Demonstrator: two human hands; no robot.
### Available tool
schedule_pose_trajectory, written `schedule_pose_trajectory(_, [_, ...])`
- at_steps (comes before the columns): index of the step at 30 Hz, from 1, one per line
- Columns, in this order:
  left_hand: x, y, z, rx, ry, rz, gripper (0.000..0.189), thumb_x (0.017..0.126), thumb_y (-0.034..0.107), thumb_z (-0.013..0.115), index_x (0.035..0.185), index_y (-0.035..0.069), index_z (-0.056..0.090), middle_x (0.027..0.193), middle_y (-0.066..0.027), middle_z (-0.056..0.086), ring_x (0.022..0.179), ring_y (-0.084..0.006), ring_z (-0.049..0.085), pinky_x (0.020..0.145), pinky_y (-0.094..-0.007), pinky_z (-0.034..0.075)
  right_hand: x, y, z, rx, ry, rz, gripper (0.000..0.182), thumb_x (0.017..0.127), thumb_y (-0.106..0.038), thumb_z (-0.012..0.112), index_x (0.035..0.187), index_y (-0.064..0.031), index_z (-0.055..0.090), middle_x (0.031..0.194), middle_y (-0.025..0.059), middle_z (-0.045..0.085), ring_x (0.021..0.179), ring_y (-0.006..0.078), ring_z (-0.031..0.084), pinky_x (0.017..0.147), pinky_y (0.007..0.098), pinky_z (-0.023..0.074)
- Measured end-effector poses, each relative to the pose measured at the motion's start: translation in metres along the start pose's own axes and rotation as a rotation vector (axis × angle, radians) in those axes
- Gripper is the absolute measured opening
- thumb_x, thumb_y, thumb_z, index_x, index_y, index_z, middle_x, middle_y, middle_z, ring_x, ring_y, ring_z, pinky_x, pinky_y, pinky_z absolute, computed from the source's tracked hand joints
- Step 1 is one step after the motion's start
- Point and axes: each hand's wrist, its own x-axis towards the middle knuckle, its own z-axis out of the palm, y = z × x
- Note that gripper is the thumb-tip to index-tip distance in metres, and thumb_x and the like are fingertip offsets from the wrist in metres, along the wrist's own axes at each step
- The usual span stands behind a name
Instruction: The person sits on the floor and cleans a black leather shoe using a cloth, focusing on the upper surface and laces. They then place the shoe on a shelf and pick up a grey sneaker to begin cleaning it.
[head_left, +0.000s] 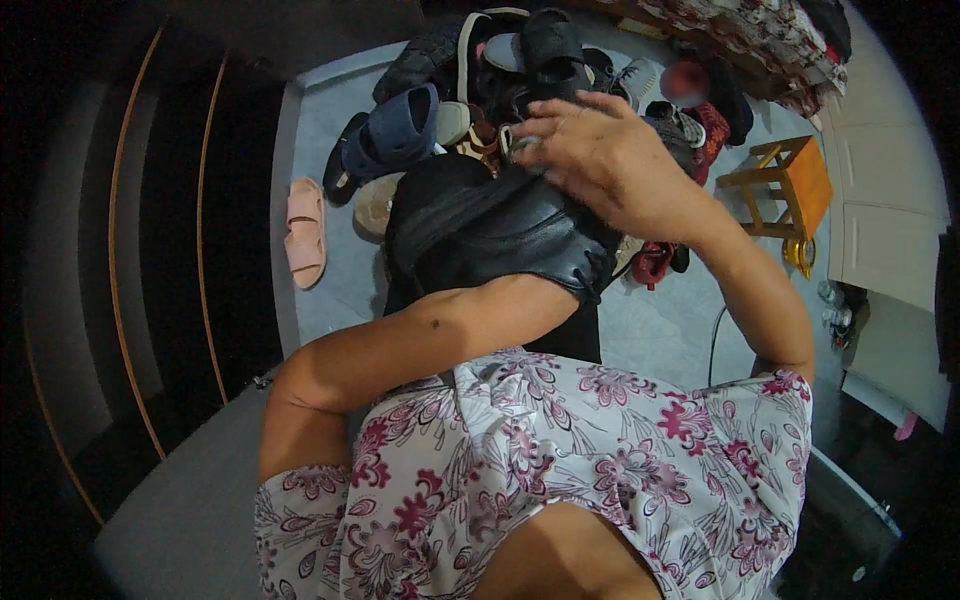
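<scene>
A black leather article (510, 232), perhaps a bag or a boot, lies across my lap, with dark cords at its right end. My left forearm reaches into or behind this leather, so my left hand is hidden there. Just over its upper right side, my right hand (600, 154) is slightly blurred, back upward and fingers spread. I see nothing held in it, though something small and greyish shows by its fingertips. Whether the fingers touch the leather is unclear.
Beyond the leather is a heap of shoes, including a navy clog (397, 131) and a grey sneaker (636, 81). One pink sandal (305, 232) lies at left. A wooden stool (806, 187) and yellow tape roll (799, 255) stand at right, before pale cabinets (885, 172).
</scene>
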Motion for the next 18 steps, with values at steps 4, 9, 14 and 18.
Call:
schedule_pose_trajectory(4, [0.007, 0.018, -0.032, -0.027, -0.300, -0.196, 0.032, 0.088, 0.012, 0.044, 0.118, 0.007, 0.055, 0.102, -0.0249, 0.064, 0.089, -0.0381, 0.067, 0.080, -0.0465, 0.052, 0.016, -0.021, 0.013, 0.133, -0.108, -0.082, 0.022, 0.084, -0.016, 0.062, 0.106, -0.0136, 0.065, 0.123, 0.0038, 0.060, 0.124, 0.0235, 0.050, 0.106, 0.0481, 0.0302])
schedule_pose_trajectory(9, [0.003, 0.031, -0.055, -0.006, -0.426, -0.331, 0.032, 0.089, 0.012, 0.043, 0.117, 0.008, 0.056, 0.104, -0.0259, 0.063, 0.091, -0.0388, 0.066, 0.082, -0.0467, 0.052, 0.038, -0.044, 0.036, 0.430, -0.140, -0.248, 0.018, 0.086, -0.023, 0.059, 0.100, -0.0135, 0.067, 0.104, 0.0043, 0.065, 0.110, 0.0212, 0.058, 0.100, 0.0480, 0.0361])
schedule_pose_trajectory(14, [0.001, 0.034, -0.049, 0.034, -0.404, -0.340, 0.031, 0.089, 0.012, 0.043, 0.116, 0.008, 0.057, 0.104, -0.0262, 0.063, 0.092, -0.0389, 0.065, 0.082, -0.0468, 0.051, 0.038, -0.053, 0.037, 0.352, -0.164, -0.287, 0.020, 0.087, -0.025, 0.057, 0.100, -0.0147, 0.069, 0.101, 0.0010, 0.065, 0.107, 0.0201, 0.058, 0.101, 0.0496, 0.0356])
schedule_pose_trajectory(18, [0.010, 0.031, -0.041, 0.037, -0.394, -0.337, 0.030, 0.090, 0.012, 0.042, 0.115, 0.008, 0.057, 0.104, -0.0264, 0.063, 0.093, -0.0390, 0.065, 0.083, -0.0469, 0.051, 0.022, -0.039, 0.025, 0.215, -0.094, -0.231, 0.024, 0.086, -0.026, 0.059, 0.105, -0.0156, 0.069, 0.115, 0.0000, 0.065, 0.115, 0.0198, 0.055, 0.102, 0.0495, 0.0347])
